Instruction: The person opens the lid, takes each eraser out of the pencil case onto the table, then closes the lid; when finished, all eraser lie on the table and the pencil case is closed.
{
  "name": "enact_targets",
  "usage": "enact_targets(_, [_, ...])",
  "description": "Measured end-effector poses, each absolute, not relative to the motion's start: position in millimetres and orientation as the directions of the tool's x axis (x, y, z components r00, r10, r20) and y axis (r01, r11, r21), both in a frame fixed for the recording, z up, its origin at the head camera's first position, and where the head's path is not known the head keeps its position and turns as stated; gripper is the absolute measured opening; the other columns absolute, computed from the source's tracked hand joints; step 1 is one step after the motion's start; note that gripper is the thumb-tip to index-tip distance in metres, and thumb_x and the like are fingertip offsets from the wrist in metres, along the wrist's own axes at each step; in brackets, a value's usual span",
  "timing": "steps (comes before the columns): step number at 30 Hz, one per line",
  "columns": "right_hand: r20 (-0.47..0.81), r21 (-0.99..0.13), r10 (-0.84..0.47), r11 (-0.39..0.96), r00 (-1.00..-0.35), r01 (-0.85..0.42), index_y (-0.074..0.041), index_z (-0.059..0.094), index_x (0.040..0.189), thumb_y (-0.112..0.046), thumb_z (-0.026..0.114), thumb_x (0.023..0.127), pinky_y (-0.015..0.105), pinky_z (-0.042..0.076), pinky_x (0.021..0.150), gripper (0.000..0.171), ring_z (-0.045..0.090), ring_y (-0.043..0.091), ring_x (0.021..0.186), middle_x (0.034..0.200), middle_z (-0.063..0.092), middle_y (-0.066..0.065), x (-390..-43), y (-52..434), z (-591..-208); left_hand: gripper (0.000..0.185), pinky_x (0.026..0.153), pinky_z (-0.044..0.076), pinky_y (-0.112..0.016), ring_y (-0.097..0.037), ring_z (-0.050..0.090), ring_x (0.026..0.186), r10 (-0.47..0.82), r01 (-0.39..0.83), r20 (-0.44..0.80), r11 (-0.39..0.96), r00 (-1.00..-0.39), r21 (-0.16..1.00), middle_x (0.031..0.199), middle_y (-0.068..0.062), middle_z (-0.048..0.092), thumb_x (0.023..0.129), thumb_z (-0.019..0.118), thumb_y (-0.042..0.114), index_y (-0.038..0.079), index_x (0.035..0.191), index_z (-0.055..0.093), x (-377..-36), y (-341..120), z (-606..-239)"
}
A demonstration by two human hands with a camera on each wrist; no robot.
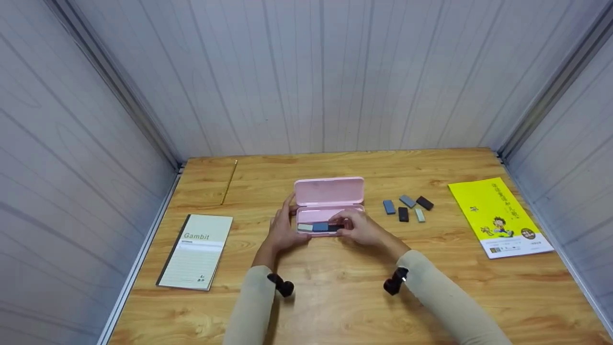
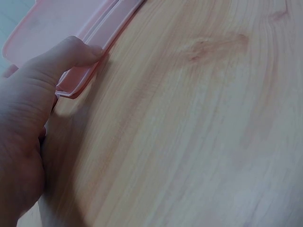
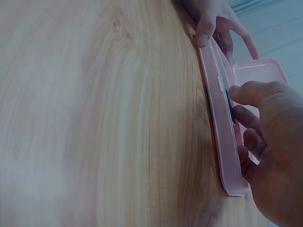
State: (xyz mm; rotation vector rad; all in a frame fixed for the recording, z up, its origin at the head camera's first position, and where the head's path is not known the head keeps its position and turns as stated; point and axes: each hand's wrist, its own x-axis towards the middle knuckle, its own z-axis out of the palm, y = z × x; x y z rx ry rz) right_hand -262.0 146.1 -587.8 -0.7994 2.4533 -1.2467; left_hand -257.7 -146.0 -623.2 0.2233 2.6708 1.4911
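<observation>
An open pink pencil case stands in the middle of the table, its lid raised at the back. My left hand holds the case's left end, the thumb on its front edge in the left wrist view. Inside the case lie a pale block, a blue-grey block and a black block, side by side like small erasers. My right hand reaches into the right part, thumb and fingers curled at the black block. The right hand hides part of the tray.
Right of the case lie several loose blocks, including a blue one and a black one. A yellow booklet lies at the far right. On the left are a notebook and a pencil. Panel walls enclose the table.
</observation>
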Motion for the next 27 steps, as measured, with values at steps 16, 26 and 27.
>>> enact_targets(16, [0.005, -0.754, -0.612, 0.517, -0.791, -0.405, -0.01, 0.077, 0.139, -0.009, 0.076, 0.104, 0.032, 0.044, 0.095, 0.036, 0.057, 0.022, 0.109, 0.125, 0.067, 0.017, -260.6, 140.5, -588.0, 0.139, 0.125, 0.028, -0.056, -0.032, 0.052, 0.149, 0.163, 0.094, 0.007, 0.529, -0.987, 0.843, 0.157, -0.008, 0.067, 0.069, 0.104, 0.022, 0.03, 0.18, 0.02, -258.9, -146.3, -625.7])
enact_targets(26, [0.004, -0.714, -0.617, 0.55, -0.787, -0.434, -0.011, 0.08, 0.137, -0.01, 0.077, 0.103, 0.033, 0.042, 0.095, 0.035, 0.054, 0.02, 0.106, 0.123, 0.063, 0.017, -260.3, 138.4, -589.5, 0.139, 0.119, 0.03, -0.053, -0.031, 0.053, 0.146, 0.165, 0.101, 0.014, 0.537, -0.986, 0.837, 0.155, -0.009, 0.068, 0.069, 0.103, 0.023, 0.03, 0.18, 0.02, -259.0, -146.1, -626.6])
enact_targets(27, [0.001, -0.716, -0.616, 0.549, -0.787, -0.431, -0.011, 0.08, 0.137, -0.011, 0.077, 0.103, 0.033, 0.042, 0.095, 0.034, 0.054, 0.02, 0.107, 0.123, 0.063, 0.017, -260.4, 138.6, -589.4, 0.139, 0.12, 0.03, -0.053, -0.031, 0.053, 0.146, 0.165, 0.1, 0.012, 0.537, -0.986, 0.838, 0.155, -0.009, 0.067, 0.069, 0.103, 0.023, 0.031, 0.18, 0.019, -259.0, -146.1, -626.4])
